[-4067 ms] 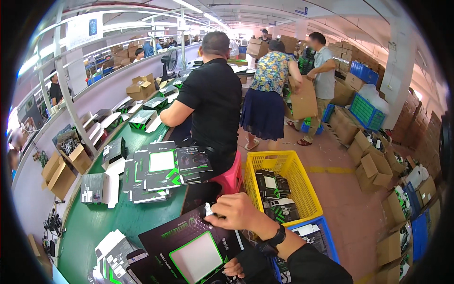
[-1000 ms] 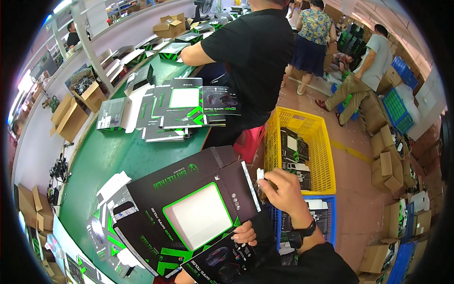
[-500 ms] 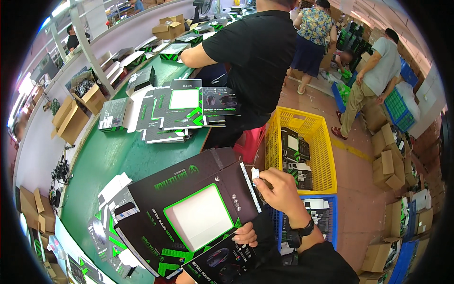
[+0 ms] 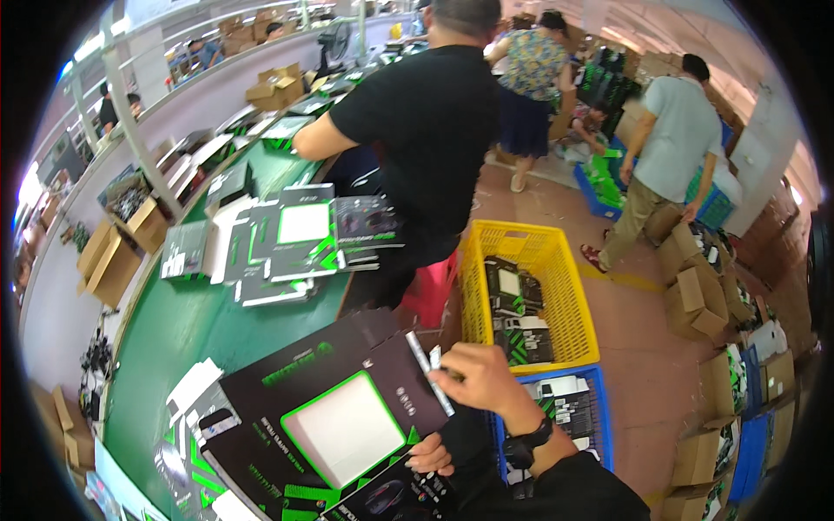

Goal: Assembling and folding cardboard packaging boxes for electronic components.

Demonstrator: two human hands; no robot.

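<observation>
One fisheye view from my head, looking steeply down. My counter (image 4: 187, 326) sits close below. Edges bend outward.

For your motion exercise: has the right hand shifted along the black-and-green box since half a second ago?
No. The right hand still pinches the box at its far right corner, level with the yellow crate.

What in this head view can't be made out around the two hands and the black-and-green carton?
- Left hand: only fingertips show; the flat carton hides the rest.
- Right hand: its fingertips pinch the carton's end flap, but whether anything else is held is hidden.
- Carton's lower end: cut off by the bottom edge.
- Blue crate: contents partly hidden by the right forearm.
- Yellow basket: how many boxes lie inside is unclear.
</observation>
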